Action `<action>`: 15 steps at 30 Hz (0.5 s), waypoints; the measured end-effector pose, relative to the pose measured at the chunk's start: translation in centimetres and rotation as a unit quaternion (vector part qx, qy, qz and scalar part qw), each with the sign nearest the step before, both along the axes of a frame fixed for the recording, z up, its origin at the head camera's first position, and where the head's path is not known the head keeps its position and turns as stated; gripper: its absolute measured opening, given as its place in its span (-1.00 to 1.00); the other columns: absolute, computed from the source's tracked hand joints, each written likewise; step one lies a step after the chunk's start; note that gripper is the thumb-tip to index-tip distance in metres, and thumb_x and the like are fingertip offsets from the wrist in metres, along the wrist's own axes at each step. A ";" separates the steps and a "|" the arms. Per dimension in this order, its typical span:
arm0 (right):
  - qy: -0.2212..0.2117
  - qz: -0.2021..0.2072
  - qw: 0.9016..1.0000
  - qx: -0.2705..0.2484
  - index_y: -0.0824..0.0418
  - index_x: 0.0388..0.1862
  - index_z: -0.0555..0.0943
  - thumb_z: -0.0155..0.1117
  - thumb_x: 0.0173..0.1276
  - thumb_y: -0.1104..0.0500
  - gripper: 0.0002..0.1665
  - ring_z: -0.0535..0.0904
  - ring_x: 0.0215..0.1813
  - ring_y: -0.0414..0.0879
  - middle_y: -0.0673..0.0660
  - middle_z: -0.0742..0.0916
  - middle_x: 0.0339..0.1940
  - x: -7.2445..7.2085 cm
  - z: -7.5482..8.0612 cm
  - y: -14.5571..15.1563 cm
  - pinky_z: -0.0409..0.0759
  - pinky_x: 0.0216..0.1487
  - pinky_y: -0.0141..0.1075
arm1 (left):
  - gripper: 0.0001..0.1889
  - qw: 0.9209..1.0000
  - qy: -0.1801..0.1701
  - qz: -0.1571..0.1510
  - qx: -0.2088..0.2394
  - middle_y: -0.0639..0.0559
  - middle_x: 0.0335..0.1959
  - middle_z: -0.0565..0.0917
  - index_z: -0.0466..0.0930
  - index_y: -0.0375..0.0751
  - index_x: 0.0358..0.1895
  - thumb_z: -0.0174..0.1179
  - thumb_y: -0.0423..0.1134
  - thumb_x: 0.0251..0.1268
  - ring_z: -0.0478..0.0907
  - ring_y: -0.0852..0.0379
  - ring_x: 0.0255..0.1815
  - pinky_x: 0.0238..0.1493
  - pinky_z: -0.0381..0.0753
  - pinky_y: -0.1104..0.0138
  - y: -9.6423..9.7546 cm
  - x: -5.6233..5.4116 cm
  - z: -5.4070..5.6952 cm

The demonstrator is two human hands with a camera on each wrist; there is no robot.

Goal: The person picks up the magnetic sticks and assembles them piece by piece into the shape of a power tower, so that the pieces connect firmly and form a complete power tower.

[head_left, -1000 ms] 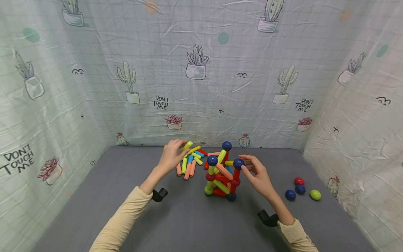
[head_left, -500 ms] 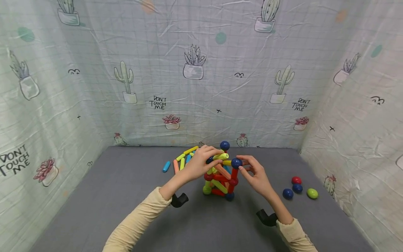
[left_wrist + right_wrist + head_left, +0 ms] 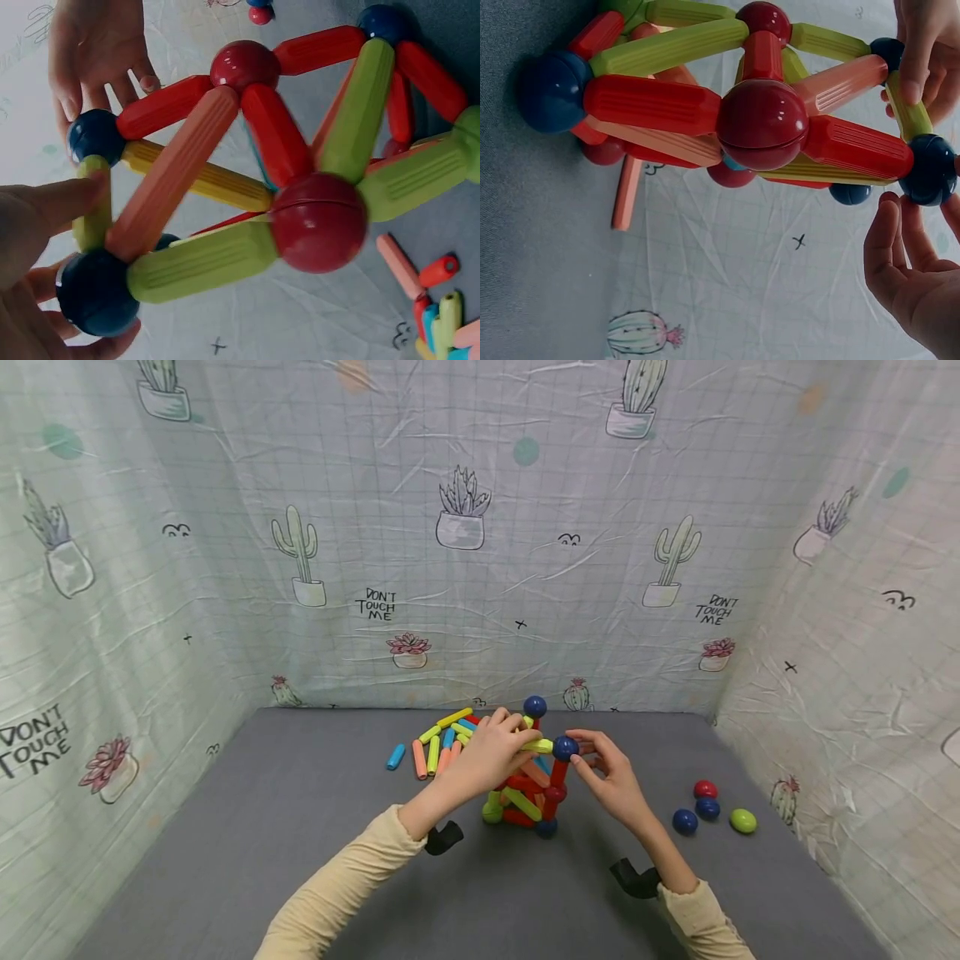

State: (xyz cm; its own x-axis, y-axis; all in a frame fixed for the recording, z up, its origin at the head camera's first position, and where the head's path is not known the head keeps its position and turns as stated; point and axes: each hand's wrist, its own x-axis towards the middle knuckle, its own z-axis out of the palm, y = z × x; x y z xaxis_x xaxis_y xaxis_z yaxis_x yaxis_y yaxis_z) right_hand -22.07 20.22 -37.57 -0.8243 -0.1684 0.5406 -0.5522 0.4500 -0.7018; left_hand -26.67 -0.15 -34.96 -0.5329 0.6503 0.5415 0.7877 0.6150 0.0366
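Observation:
A structure of coloured building rods and balls (image 3: 522, 807) stands upright on the grey table. My left hand (image 3: 491, 750) pinches a yellow-green rod (image 3: 538, 746) at its top. In the left wrist view, that rod (image 3: 94, 214) spans two blue balls, the thumb on it and the fingers behind the nearer blue ball (image 3: 97, 294). My right hand (image 3: 613, 777) holds the top right blue ball (image 3: 566, 748) between thumb and fingers. The right wrist view has this blue ball (image 3: 928, 169) meeting the rod's end, with fingertips (image 3: 889, 214) against it. My left hand hides part of the structure's top left in the head view.
Loose rods (image 3: 433, 753) in several colours lie left of and behind the structure. On the right of the table rest loose balls: a red ball (image 3: 705, 789), two blue balls (image 3: 685, 822) and a green ball (image 3: 743, 821). A printed curtain (image 3: 495, 635) encloses the table.
My left hand has carried the yellow-green rod from the loose pile rightward to the structure's top, where its end now meets the blue ball. My right hand stays on that ball.

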 end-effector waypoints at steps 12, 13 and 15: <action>-0.171 0.050 0.983 0.035 0.25 0.20 0.26 0.05 0.33 0.13 -0.51 0.47 0.03 0.15 0.32 0.51 0.04 -0.9 -2.9 1.5 0.50 -0.01 -0.14 | -0.66 0.862 -0.351 0.063 0.361 -0.12 -0.28 0.62 0.44 -0.19 0.00 -0.14 -0.05 0.37 0.57 0.12 -0.43 -0.45 0.55 0.32 -5.2 0.1 -4.1; -0.184 0.050 0.981 0.038 0.25 0.19 0.26 0.04 0.33 0.12 -0.51 0.46 0.05 0.17 0.32 0.50 0.05 -0.9 -3.1 1.5 0.49 0.00 -0.10 | -0.62 0.829 -0.416 0.066 0.369 -0.16 -0.27 0.64 0.42 -0.20 0.01 -0.19 -0.02 0.38 0.59 0.11 -0.42 -0.43 0.57 0.30 -5.6 0.1 -4.7; -0.204 0.050 0.977 0.034 0.25 0.20 0.26 0.05 0.32 0.11 -0.49 0.44 0.06 0.20 0.34 0.50 0.07 -1.0 -3.4 1.5 0.49 -0.01 -0.06 | -0.55 0.755 -0.534 0.059 0.376 -0.22 -0.21 0.65 0.36 -0.25 0.06 -0.23 0.03 0.38 0.63 0.05 -0.36 -0.40 0.60 0.22 -6.1 0.2 -5.8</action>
State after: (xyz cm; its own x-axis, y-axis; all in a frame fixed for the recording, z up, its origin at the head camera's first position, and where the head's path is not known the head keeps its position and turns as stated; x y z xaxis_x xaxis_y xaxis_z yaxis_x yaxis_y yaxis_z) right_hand -23.09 21.71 -41.00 -0.9464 -0.2837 0.1542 -0.2758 0.4619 -0.8430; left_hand -26.50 -6.27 -40.81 -0.9566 0.2877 -0.0458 0.0031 0.1670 0.9859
